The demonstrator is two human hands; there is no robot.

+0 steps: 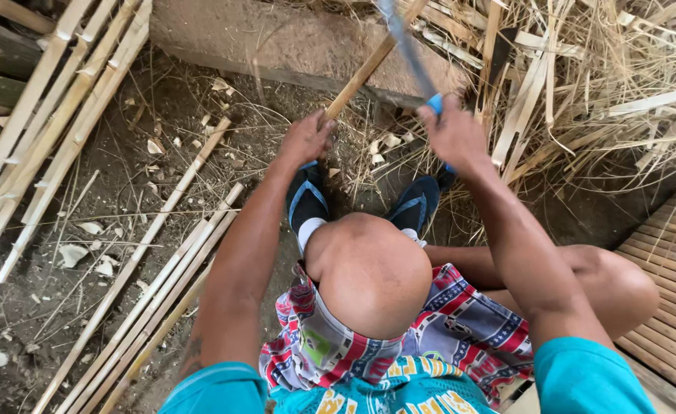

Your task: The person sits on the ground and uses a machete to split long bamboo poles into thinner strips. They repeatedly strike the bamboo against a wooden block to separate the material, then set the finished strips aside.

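Knee below hand-held bamboo strip [365, 69]

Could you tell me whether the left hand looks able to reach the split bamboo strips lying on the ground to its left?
Probably yes: the left hand grips a bamboo stick, but the bamboo strips lie beside that arm with nothing between; it would have to let go first.

Both arms reach forward past the bent knees, elbows slightly flexed. The left hand [305, 138] is curled closed in a grip, knuckles up. The right hand [454, 136], level with it and well apart, is fisted tight, wrist cocked upward
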